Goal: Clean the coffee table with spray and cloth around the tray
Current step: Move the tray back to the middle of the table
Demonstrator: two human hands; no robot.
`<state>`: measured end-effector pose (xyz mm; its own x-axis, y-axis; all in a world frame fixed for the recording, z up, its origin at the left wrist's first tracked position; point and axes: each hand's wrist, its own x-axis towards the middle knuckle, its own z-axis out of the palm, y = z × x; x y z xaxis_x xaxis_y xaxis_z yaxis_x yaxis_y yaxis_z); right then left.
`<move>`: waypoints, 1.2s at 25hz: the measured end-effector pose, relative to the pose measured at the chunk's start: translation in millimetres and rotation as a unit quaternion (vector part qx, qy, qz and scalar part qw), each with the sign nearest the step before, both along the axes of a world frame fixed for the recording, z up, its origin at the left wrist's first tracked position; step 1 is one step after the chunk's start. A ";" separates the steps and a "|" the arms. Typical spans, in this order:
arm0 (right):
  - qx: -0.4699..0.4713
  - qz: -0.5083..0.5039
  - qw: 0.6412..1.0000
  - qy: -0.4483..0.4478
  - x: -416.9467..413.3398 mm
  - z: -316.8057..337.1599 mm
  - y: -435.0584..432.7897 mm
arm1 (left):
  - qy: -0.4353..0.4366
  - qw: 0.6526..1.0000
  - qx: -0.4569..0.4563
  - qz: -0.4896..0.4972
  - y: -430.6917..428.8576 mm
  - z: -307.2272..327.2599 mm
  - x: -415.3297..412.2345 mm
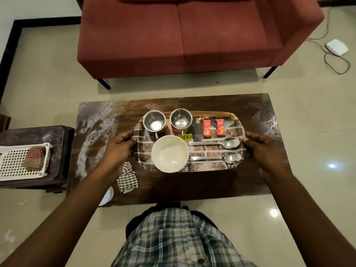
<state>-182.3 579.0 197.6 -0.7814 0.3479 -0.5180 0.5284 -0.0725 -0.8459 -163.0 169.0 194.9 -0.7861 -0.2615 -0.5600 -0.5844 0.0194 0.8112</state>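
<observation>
**Head view: both hands take the tray by its short ends**

We see the left hand [120, 146] with its fingers [129, 140] curled over the left rim of the tray [212, 113]. The right hand [264, 149] pinches the right rim between thumb and fingertips. We judge that this symmetric hold keeps the loaded tray level while it is lifted or shifted, so the counter [192, 185] beneath it can be wiped.

Everything the tray carries lies between the two sets of fingers. Two steel cups [154, 120] stand on the far side, and a cream bowl [170, 153] sits nearest the left fingers. Two spoons [217, 143] have their bowls pointing towards the right fingers. Two red sachets [207, 127] lie beyond the spoons.

The checked cloth [127, 179] lies crumpled on the counter just behind the left fingers, beside the wrist, where it is easy to pick up once the tray is moved. A white round object [107, 196] shows under the left forearm at the counter's edge. We cannot tell whether it is the spray.

The sachets' white script seems to read "Classic", though the mark above it is too small to read. A yellow sticker [187, 136] between the cups and the bowl shows a rupee sign and "79.0".
</observation>
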 end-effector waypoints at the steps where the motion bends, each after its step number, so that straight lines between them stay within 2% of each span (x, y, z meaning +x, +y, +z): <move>1: 0.004 0.002 1.000 -0.006 -6.4 -8.7 -0.1 | -0.006 1.000 0.000 -0.004 0.6 -7.0 -7.4; 7: -0.004 0.013 0.998 -0.054 -47.4 -60.5 -8.7 | -0.045 0.999 -0.016 0.021 5.7 -51.3 -39.3; 12: 0.005 0.034 0.995 -0.092 -82.2 -121.4 -14.3 | -0.088 0.993 -0.060 0.056 11.7 -115.3 -61.3; 22: 0.041 0.016 0.986 -0.163 -120.0 -249.6 -11.6 | -0.152 0.980 -0.111 0.061 19.8 -240.9 -95.7; 30: 0.054 -0.003 0.979 -0.195 -130.5 -300.9 -17.7 | -0.165 0.977 -0.129 0.025 15.7 -296.3 -118.4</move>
